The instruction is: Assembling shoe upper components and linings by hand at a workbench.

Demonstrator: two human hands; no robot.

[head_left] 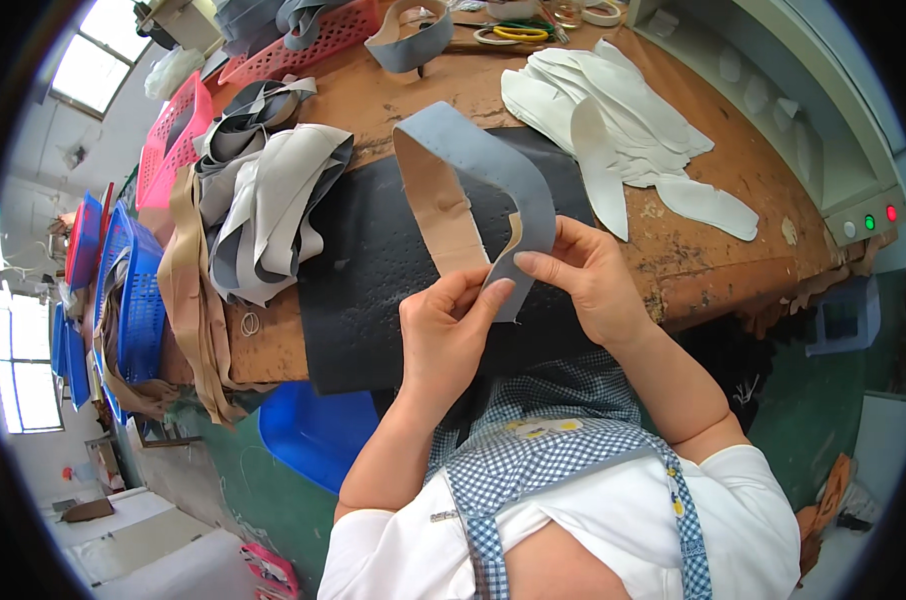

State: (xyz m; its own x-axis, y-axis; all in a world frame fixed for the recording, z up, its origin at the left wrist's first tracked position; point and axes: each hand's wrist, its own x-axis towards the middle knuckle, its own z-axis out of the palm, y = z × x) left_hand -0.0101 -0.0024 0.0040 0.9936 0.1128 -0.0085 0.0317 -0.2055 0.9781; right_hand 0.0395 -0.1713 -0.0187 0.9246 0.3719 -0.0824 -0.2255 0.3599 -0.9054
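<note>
A strip of material (473, 145), blue-grey on one face and tan on the other, curves in a loop above a black mat (348, 300). My left hand (443, 325) pinches it between thumb and fingers at the near end, where two layers meet. Close by on the right, my right hand (588, 280) grips the blue-grey side between thumb and forefinger. The far bend of the strip arches up from the mat. My fingers partly hide the place where the layers come together.
White shaped pieces (613, 120) lie piled at the far right. To the left are grey and white strips (273, 200), tan strips (188, 290), a pink basket (173, 140) and a blue basket (138, 290). Yellow-handled scissors (518, 33) rest at the back. A cabinet with buttons (870, 222) stands right.
</note>
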